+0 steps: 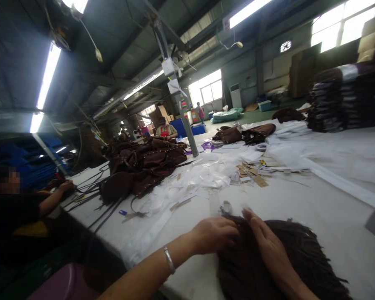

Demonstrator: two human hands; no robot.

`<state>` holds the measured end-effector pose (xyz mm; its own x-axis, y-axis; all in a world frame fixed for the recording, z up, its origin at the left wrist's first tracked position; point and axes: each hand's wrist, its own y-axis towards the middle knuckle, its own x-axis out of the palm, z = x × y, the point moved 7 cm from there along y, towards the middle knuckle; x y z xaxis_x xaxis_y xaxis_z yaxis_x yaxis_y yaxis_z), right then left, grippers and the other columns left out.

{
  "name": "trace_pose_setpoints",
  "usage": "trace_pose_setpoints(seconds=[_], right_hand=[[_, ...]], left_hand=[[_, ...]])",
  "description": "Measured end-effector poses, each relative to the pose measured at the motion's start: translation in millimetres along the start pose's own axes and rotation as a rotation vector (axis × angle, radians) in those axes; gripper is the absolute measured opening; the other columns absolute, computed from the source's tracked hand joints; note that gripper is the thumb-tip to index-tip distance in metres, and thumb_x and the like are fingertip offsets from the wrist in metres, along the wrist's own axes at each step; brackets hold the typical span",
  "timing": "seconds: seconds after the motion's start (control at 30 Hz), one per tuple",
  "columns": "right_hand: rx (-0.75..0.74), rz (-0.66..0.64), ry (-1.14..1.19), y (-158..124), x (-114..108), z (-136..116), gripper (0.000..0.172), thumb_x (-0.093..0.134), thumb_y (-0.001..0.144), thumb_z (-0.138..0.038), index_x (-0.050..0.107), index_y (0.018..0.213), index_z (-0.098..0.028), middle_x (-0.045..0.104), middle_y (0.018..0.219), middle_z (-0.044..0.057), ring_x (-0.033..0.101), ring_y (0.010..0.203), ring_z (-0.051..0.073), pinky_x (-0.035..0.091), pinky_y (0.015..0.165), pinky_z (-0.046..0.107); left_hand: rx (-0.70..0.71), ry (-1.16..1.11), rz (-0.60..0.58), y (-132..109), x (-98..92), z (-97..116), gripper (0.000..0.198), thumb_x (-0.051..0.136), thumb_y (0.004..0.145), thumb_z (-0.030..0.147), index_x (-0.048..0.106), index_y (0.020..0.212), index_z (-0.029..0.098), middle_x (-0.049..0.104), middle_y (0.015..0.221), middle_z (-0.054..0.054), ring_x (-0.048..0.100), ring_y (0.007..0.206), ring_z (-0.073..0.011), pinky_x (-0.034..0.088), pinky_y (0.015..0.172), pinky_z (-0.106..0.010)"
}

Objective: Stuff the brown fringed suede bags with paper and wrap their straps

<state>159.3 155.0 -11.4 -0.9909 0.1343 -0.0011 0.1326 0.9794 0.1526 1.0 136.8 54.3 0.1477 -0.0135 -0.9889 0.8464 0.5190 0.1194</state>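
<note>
A dark brown fringed bag (300, 246) lies on the white table in front of me, its fringe spreading to the right. My left hand (215, 234), a silver bracelet on its wrist, has its fingers curled onto the bag's upper left part; the fingertips are partly hidden. Across the middle of the bag rests my right hand (267, 239), fingers stretched out and close together, fingertips slightly blurred. Just beyond the hands is a small roll of clear tape or plastic (226, 207), hard to make out.
A heap of brown bags (146, 162) with straps lies to the left. Clear plastic bags (203, 179) and cardboard tags (253, 173) cover the table's middle. A metal post (186, 121) rises there. A tall brown stack (346, 98) stands right. A co-worker (12, 216) sits left.
</note>
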Motion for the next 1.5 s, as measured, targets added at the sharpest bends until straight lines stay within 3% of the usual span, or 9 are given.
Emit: trace_pose_setpoints(seconds=[0.1,0.3,0.67,0.77,0.9,1.03,1.17,1.4,1.5], right_hand=[[-0.018,0.002,0.047,-2.8,-0.7,-5.4,0.062,0.052,0.083,-0.069,0.067,0.124,-0.025,0.057,0.138,0.006,0.045,0.135,0.031,0.030,0.117,0.052],[-0.043,0.016,0.103,-5.0,0.2,-12.0,0.059,0.053,0.085,-0.067,0.069,0.121,-0.023,0.060,0.134,0.008,0.048,0.133,0.032,0.029,0.117,0.053],[-0.093,0.031,0.064,-8.9,-1.6,-20.5,0.055,0.047,0.091,-0.065,0.068,0.119,-0.022,0.066,0.126,0.008,0.057,0.124,0.028,0.037,0.113,0.048],[-0.083,0.030,0.098,-6.9,-0.2,-16.5,0.053,0.046,0.093,-0.063,0.067,0.121,-0.022,0.067,0.125,0.006,0.059,0.121,0.025,0.040,0.111,0.044],[-0.083,0.022,0.145,-6.6,1.5,-10.8,0.050,0.045,0.095,-0.059,0.065,0.123,-0.023,0.066,0.127,0.006,0.059,0.120,0.024,0.043,0.109,0.042],[-0.103,0.010,0.150,-7.2,2.8,-9.9,0.050,0.046,0.095,-0.059,0.065,0.123,-0.023,0.065,0.127,0.006,0.059,0.120,0.024,0.042,0.110,0.043],[-0.106,0.007,0.147,-7.4,3.7,-10.4,0.050,0.045,0.095,-0.060,0.065,0.122,-0.023,0.067,0.125,0.005,0.060,0.120,0.023,0.041,0.110,0.042],[-0.099,0.004,0.060,-7.2,1.7,-14.5,0.050,0.044,0.095,-0.059,0.067,0.119,-0.022,0.069,0.121,0.005,0.062,0.116,0.024,0.043,0.108,0.041],[-0.097,0.002,0.046,-6.7,1.9,-15.8,0.050,0.044,0.095,-0.059,0.068,0.118,-0.022,0.069,0.121,0.005,0.062,0.116,0.024,0.043,0.108,0.041]], left_hand=[[0.178,-0.035,-0.018,19.4,21.3,12.9,0.032,0.050,0.097,0.036,0.058,0.123,0.019,0.061,0.130,-0.010,0.054,0.123,-0.0223,0.041,0.107,-0.031],[0.069,0.023,-0.166,10.7,46.5,-15.9,0.016,0.050,0.095,0.020,0.061,0.106,0.023,0.069,0.103,-0.003,0.067,0.087,-0.0183,0.050,0.072,-0.024],[-0.230,-0.167,-0.221,-55.6,18.2,-47.6,0.017,0.052,0.091,0.022,0.065,0.080,0.023,0.065,0.072,0.000,0.060,0.066,-0.0169,0.043,0.064,-0.023],[-0.259,-0.202,-0.119,-46.8,5.3,-34.7,0.022,0.048,0.096,0.031,0.065,0.110,0.026,0.069,0.105,-0.005,0.063,0.094,-0.0216,0.046,0.084,-0.029],[-0.040,-0.332,-0.046,-11.6,10.5,6.2,0.043,0.058,0.092,0.033,0.053,0.135,0.031,0.050,0.143,-0.008,0.046,0.129,-0.0257,0.034,0.109,-0.037],[-0.044,-0.385,-0.063,1.9,33.1,2.8,0.026,0.055,0.090,0.022,0.066,0.113,0.029,0.066,0.111,-0.005,0.061,0.096,-0.0205,0.046,0.087,-0.028],[-0.072,-0.402,-0.091,-13.2,34.8,-16.8,0.011,0.060,0.085,0.024,0.066,0.076,0.025,0.059,0.071,0.000,0.052,0.063,-0.0149,0.040,0.061,-0.020],[-0.270,-0.288,-0.185,-65.5,10.5,-47.2,0.025,0.070,0.080,0.033,0.059,0.060,0.021,0.054,0.059,0.002,0.045,0.052,-0.0120,0.032,0.055,-0.021],[-0.294,-0.240,-0.094,-63.9,-1.8,-30.9,0.015,0.058,0.091,0.034,0.068,0.085,0.025,0.067,0.084,-0.002,0.060,0.074,-0.0170,0.042,0.069,-0.023]])
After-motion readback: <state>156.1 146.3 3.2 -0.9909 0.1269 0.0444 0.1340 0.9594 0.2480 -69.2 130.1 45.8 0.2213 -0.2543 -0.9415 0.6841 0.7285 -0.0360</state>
